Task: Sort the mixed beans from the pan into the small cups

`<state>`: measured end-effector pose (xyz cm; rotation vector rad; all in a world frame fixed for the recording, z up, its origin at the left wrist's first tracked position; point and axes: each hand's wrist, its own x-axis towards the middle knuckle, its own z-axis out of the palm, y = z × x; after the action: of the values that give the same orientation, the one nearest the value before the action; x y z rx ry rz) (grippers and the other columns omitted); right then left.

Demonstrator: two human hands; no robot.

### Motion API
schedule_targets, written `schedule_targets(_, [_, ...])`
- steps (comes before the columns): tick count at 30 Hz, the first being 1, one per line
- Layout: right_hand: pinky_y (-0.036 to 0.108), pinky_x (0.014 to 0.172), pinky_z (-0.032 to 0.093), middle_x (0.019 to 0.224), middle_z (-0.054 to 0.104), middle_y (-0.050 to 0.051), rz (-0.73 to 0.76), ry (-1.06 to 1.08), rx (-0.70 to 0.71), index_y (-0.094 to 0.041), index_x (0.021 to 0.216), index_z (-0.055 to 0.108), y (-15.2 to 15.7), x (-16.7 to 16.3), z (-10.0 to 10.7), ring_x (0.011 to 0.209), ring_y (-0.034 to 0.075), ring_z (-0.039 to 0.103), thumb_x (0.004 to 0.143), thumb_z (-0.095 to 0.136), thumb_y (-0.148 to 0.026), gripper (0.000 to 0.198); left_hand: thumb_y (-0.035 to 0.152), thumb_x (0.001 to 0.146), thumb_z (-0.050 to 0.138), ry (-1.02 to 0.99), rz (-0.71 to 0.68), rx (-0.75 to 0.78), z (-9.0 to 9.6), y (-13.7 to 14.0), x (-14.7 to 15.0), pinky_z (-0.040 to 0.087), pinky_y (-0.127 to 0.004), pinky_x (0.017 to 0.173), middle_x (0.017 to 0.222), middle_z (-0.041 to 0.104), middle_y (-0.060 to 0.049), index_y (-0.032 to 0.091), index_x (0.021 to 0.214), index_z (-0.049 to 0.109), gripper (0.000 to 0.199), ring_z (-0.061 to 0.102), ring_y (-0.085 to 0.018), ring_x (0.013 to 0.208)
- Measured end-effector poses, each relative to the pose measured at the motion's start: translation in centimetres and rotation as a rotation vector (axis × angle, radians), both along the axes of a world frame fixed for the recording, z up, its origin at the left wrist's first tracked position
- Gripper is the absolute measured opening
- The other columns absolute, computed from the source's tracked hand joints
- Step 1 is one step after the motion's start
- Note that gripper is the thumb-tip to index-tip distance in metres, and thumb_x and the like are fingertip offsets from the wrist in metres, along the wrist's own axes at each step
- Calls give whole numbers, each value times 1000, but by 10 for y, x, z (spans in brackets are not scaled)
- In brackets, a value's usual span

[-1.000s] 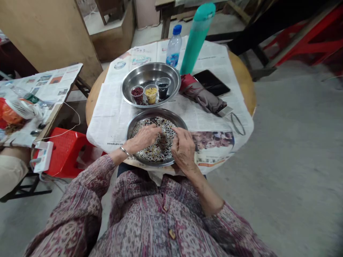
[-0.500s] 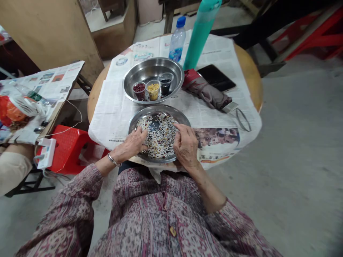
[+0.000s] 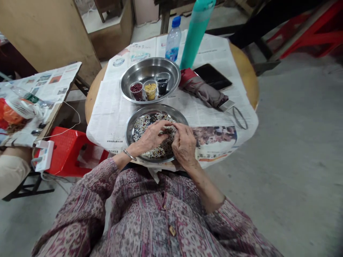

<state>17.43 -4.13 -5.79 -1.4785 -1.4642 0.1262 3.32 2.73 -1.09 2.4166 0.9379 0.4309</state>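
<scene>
A steel plate near the table's front edge holds white grains mixed with darker and yellow bits. Over its middle reaches my left hand, thumb apart from the curved fingers, nothing visible in it. My right hand is over the plate's right side, closed with thumb and fingers together; anything in its pinch is too small to make out. The fingertips of both hands meet. Behind the plate, a steel basin holds clear cups of dark red beans, yellow grains and black beans.
On the newspaper-covered table stand a blue-capped bottle and a tall teal bottle. Right of the basin lie a folded umbrella and a dark tablet. A red stool is at left, beside another person's leg.
My left hand has moved right across the plate, from its left rim to meet my right hand's fingertips. The right hand stays at the plate's right side. The view has shifted slightly.
</scene>
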Motion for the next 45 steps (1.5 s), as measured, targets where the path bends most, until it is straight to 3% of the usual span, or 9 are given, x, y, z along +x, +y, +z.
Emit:
schedule_targets(6, [50,101,51,119,68,10,-9,1,-8,-22,125,62,0,-1,0,113,25,61,94,37,-15,40,47,68,88,342,100,127,10,-6,-32,49,-54,101,138,48,-16,19,136,49,83,47,-38,126])
schedule_targets(12, [49,101,51,118,68,10,4,-1,2,-21,124,62,0,0,-1,113,24,61,94,38,-14,40,18,89,65,266,67,44,-3,-14,-30,51,-41,98,108,64,-8,17,113,61,24,60,-23,108])
schedule_targets(19, [49,101,50,118,68,10,-11,44,25,-22,123,62,-1,0,0,114,24,60,98,34,-18,38,8,91,55,81,-73,-48,-11,-14,-4,53,-30,88,94,70,-3,15,102,66,17,65,-16,88])
schedule_targets(25, [48,102,49,120,67,11,-26,38,23,-22,124,62,-2,0,-1,116,24,59,101,34,-23,36,17,99,49,264,-284,207,-8,-5,14,43,-38,106,116,65,-9,16,104,67,18,56,-22,113])
schedule_targets(29, [49,103,48,121,66,11,-13,44,28,-22,125,62,-1,0,-1,117,24,58,101,34,-23,36,18,100,45,380,-143,333,-4,9,13,45,-45,103,128,59,-11,17,117,64,25,50,-28,122])
schedule_targets(36, [48,102,49,121,66,11,-12,34,25,-22,124,61,-1,0,0,115,24,59,100,35,-21,36,2,94,39,419,107,327,-1,27,-26,52,-36,86,102,62,-9,17,108,65,34,58,-22,98])
schedule_targets(40, [49,103,48,122,66,10,-3,33,13,-22,125,61,-2,1,-2,116,24,58,97,36,-19,37,20,95,57,392,218,369,-2,29,-45,50,-45,96,116,59,-13,16,110,64,17,52,-29,112])
schedule_targets(43, [49,103,48,122,66,10,-3,27,3,-23,125,60,-2,1,-2,116,24,58,96,37,-17,38,38,87,73,338,199,319,-6,27,-50,50,-48,97,125,54,-15,17,122,59,43,50,-32,114])
schedule_targets(45, [48,103,48,122,66,10,-2,23,9,-23,125,61,-1,1,-2,116,24,59,96,37,-17,38,36,87,74,296,144,251,-9,22,-50,50,-46,96,120,55,-13,18,122,59,42,53,-29,110])
